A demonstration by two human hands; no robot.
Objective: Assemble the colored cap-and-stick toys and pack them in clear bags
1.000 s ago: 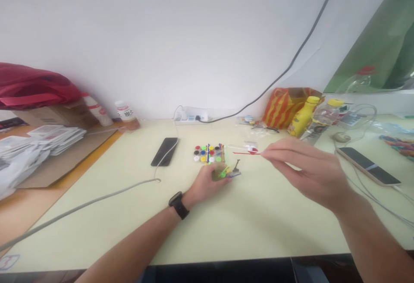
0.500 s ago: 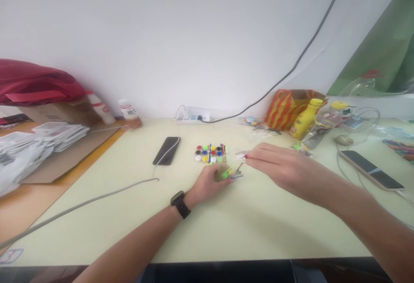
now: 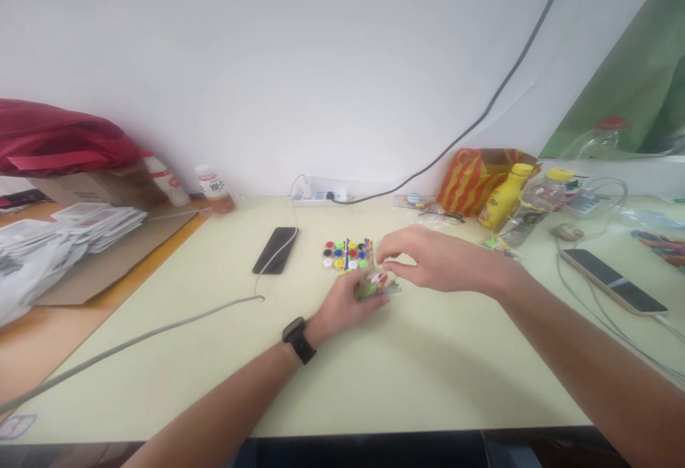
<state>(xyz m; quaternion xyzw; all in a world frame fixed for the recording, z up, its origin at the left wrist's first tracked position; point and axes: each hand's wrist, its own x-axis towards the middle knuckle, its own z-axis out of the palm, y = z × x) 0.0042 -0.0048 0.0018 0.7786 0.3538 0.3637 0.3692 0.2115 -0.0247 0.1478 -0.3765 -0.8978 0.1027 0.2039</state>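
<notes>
My left hand (image 3: 345, 302), with a black watch (image 3: 298, 338) on its wrist, is closed around a small clear packet (image 3: 394, 288) just above the table. Green and red-and-white small pieces (image 3: 379, 279) show in or on the packet; their exact kind is too blurred to tell. Over the packet's upper right hovers my right hand (image 3: 428, 257), its thumb and curved fingers apart, with nothing visible between them. Just beyond both hands, round coloured discs (image 3: 338, 254) lie in rows, with thin coloured sticks (image 3: 346, 255) among them.
Left of the discs lies a black phone (image 3: 275, 250) with a grey cable across it. A power strip (image 3: 321, 193) stands by the wall. On the right are a striped bag (image 3: 465, 182), a yellow bottle (image 3: 506, 197), a clear bottle (image 3: 538, 204) and another phone (image 3: 615, 281).
My right hand has moved left toward the packet, and its pinched fingers have parted. The red-and-white piece from its fingertips now shows at the packet. My left hand has stayed in place.
</notes>
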